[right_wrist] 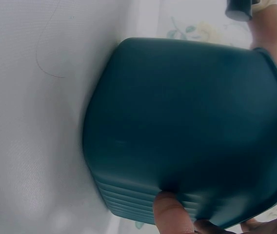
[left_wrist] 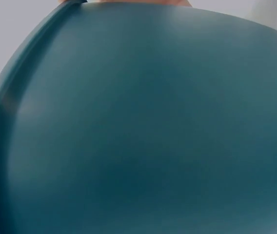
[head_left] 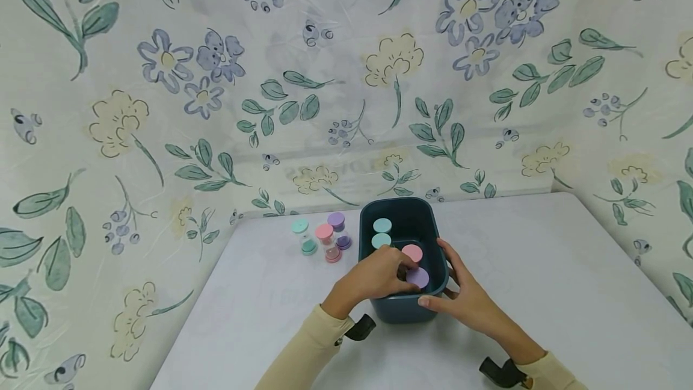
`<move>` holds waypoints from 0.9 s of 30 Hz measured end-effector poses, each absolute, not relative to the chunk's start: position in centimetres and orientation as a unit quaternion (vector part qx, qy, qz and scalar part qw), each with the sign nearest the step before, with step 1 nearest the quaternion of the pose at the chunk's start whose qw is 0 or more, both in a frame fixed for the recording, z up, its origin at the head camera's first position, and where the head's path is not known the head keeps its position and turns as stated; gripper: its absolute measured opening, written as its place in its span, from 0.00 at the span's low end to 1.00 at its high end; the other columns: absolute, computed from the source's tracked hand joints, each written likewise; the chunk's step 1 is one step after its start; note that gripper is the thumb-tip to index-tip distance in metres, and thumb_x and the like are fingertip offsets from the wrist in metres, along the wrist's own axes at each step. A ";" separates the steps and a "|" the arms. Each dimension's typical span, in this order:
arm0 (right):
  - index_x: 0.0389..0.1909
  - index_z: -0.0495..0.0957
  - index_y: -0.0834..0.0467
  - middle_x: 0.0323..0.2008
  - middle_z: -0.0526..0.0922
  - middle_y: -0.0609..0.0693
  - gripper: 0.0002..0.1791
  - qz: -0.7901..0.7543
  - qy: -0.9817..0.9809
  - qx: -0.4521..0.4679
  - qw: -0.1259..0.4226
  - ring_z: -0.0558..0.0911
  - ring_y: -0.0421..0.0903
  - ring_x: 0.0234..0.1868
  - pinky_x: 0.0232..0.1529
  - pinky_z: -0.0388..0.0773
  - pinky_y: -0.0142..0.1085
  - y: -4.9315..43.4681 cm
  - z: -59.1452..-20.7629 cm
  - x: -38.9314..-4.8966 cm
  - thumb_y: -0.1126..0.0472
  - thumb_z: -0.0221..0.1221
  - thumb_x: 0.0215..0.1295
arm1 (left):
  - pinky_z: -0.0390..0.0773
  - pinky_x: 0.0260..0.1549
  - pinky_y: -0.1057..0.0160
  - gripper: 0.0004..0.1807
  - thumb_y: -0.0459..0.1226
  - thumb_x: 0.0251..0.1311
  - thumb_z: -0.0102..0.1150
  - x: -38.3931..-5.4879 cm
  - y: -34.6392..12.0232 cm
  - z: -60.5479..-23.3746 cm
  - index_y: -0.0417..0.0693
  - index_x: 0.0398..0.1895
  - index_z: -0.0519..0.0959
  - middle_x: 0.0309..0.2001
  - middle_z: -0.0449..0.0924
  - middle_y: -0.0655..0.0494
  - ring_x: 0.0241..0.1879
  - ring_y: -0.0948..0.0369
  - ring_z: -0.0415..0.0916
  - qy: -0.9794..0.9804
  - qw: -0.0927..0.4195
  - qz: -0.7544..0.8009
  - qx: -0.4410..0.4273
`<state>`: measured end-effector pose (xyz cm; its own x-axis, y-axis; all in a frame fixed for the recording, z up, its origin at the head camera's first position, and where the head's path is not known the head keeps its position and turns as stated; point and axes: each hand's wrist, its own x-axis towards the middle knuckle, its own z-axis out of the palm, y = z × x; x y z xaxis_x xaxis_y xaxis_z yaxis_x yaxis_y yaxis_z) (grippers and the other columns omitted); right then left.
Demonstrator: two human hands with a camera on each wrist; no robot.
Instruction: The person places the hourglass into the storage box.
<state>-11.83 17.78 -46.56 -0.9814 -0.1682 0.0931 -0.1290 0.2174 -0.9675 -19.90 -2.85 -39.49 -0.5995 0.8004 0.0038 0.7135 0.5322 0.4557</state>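
Note:
A dark teal bin (head_left: 399, 312) stands on the table with several capped sand timers inside. Reaching over its left rim, my left hand (head_left: 381, 274) has thumb and fingers around a purple-capped sand timer (head_left: 418, 278) near the front end. Just behind it is a pink-capped timer (head_left: 412, 252), and two mint-capped timers, the farther one (head_left: 382, 225) and the nearer one (head_left: 381, 239), stand along the left wall. My right hand (head_left: 468, 303) grips the bin's right front corner. Its finger (right_wrist: 171, 214) lies on the ribbed side in the right wrist view. The bin's outer wall (left_wrist: 148, 117) fills the left wrist view.
Left of the bin, on the white table (head_left: 260, 306), stand three more sand timers: mint (head_left: 304, 238), pink (head_left: 328, 243) and purple (head_left: 340, 231). A floral cloth (head_left: 335, 107) hangs behind the table and along its sides.

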 end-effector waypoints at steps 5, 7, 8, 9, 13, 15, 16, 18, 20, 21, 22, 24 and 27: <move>0.83 0.40 0.38 0.84 0.40 0.61 0.62 -0.621 0.777 -0.098 0.017 0.53 0.76 0.79 0.66 0.72 0.67 17.7 -46.6 -11.8 0.53 0.74 0.59 | 0.82 0.41 0.80 0.18 0.40 0.60 0.75 -19.7 -3.1 -39.4 0.42 0.52 0.87 0.43 0.91 0.53 0.36 0.71 0.85 0.873 0.105 0.213 0.426; 0.83 0.40 0.38 0.84 0.40 0.61 0.62 -0.624 0.775 -0.100 0.019 0.52 0.76 0.80 0.66 0.71 0.67 17.7 -46.5 -11.8 0.53 0.74 0.59 | 0.83 0.43 0.78 0.19 0.40 0.60 0.75 -19.7 -3.3 -39.2 0.42 0.52 0.87 0.45 0.91 0.53 0.40 0.69 0.87 0.873 0.107 0.223 0.420; 0.83 0.40 0.38 0.84 0.40 0.61 0.62 -0.624 0.775 -0.100 0.020 0.52 0.76 0.80 0.66 0.71 0.67 17.7 -46.5 -11.8 0.53 0.74 0.59 | 0.83 0.45 0.77 0.19 0.40 0.60 0.75 -19.6 -3.5 -39.2 0.42 0.52 0.87 0.46 0.91 0.53 0.42 0.67 0.88 0.872 0.108 0.230 0.418; 0.83 0.40 0.38 0.84 0.40 0.61 0.62 -0.624 0.775 -0.100 0.020 0.52 0.76 0.80 0.66 0.71 0.66 17.7 -46.5 -11.8 0.53 0.74 0.59 | 0.84 0.46 0.76 0.19 0.40 0.60 0.75 -19.6 -3.7 -39.1 0.42 0.52 0.87 0.46 0.91 0.52 0.43 0.66 0.89 0.871 0.107 0.237 0.417; 0.83 0.40 0.37 0.84 0.41 0.62 0.62 -0.619 0.779 -0.099 0.020 0.52 0.76 0.79 0.66 0.71 0.66 17.8 -46.5 -11.8 0.53 0.75 0.59 | 0.86 0.50 0.68 0.19 0.40 0.60 0.74 -19.7 -4.7 -38.5 0.42 0.52 0.87 0.47 0.91 0.51 0.47 0.60 0.90 0.865 0.102 0.273 0.408; 0.83 0.40 0.37 0.84 0.41 0.62 0.63 -0.616 0.781 -0.097 0.018 0.52 0.77 0.79 0.65 0.71 0.67 17.8 -46.5 -11.8 0.52 0.75 0.58 | 0.88 0.50 0.63 0.19 0.42 0.61 0.74 -19.9 -5.4 -38.1 0.42 0.52 0.87 0.47 0.91 0.50 0.47 0.57 0.89 0.864 0.088 0.290 0.401; 0.83 0.40 0.37 0.84 0.41 0.62 0.63 -0.616 0.782 -0.095 0.018 0.52 0.77 0.79 0.65 0.71 0.67 17.7 -46.5 -11.8 0.52 0.75 0.58 | 0.88 0.51 0.60 0.20 0.42 0.61 0.74 -19.9 -5.8 -37.8 0.42 0.53 0.87 0.47 0.91 0.50 0.46 0.56 0.89 0.865 0.080 0.299 0.394; 0.83 0.40 0.37 0.84 0.41 0.62 0.63 -0.616 0.782 -0.093 0.018 0.52 0.77 0.79 0.65 0.71 0.67 17.7 -46.5 -11.8 0.52 0.75 0.58 | 0.88 0.51 0.56 0.20 0.43 0.61 0.74 -20.0 -6.7 -37.4 0.42 0.53 0.87 0.47 0.90 0.50 0.46 0.54 0.88 0.868 0.059 0.322 0.374; 0.83 0.40 0.37 0.84 0.41 0.62 0.63 -0.616 0.783 -0.090 0.019 0.52 0.77 0.79 0.65 0.72 0.67 17.7 -46.5 -11.8 0.52 0.75 0.57 | 0.88 0.52 0.54 0.20 0.43 0.61 0.73 -20.2 -7.7 -37.1 0.42 0.52 0.87 0.47 0.90 0.49 0.45 0.55 0.88 0.867 0.030 0.346 0.359; 0.83 0.40 0.37 0.84 0.41 0.62 0.63 -0.617 0.782 -0.089 0.019 0.52 0.77 0.79 0.65 0.71 0.67 17.7 -46.5 -11.8 0.52 0.75 0.57 | 0.88 0.52 0.53 0.20 0.43 0.61 0.74 -20.2 -8.3 -36.9 0.42 0.52 0.87 0.48 0.90 0.49 0.45 0.55 0.88 0.863 0.016 0.363 0.350; 0.83 0.40 0.37 0.84 0.41 0.62 0.63 -0.617 0.782 -0.089 0.019 0.52 0.77 0.79 0.65 0.72 0.67 17.7 -46.4 -11.8 0.52 0.75 0.57 | 0.88 0.52 0.52 0.19 0.42 0.60 0.74 -20.3 -8.8 -36.8 0.42 0.52 0.87 0.48 0.90 0.48 0.46 0.55 0.88 0.859 0.003 0.382 0.341; 0.83 0.40 0.36 0.84 0.41 0.62 0.63 -0.615 0.784 -0.087 0.019 0.52 0.77 0.79 0.65 0.72 0.66 17.7 -46.4 -11.8 0.52 0.76 0.56 | 0.88 0.52 0.51 0.19 0.41 0.60 0.74 -20.7 -9.9 -36.7 0.42 0.51 0.87 0.48 0.89 0.45 0.46 0.54 0.88 0.850 -0.029 0.414 0.324; 0.83 0.41 0.36 0.84 0.41 0.62 0.64 -0.615 0.783 -0.087 0.018 0.52 0.77 0.79 0.65 0.72 0.66 17.8 -46.4 -11.8 0.53 0.76 0.56 | 0.88 0.51 0.52 0.18 0.38 0.58 0.76 -21.4 -11.6 -36.8 0.43 0.51 0.86 0.47 0.89 0.44 0.46 0.52 0.88 0.834 -0.081 0.456 0.299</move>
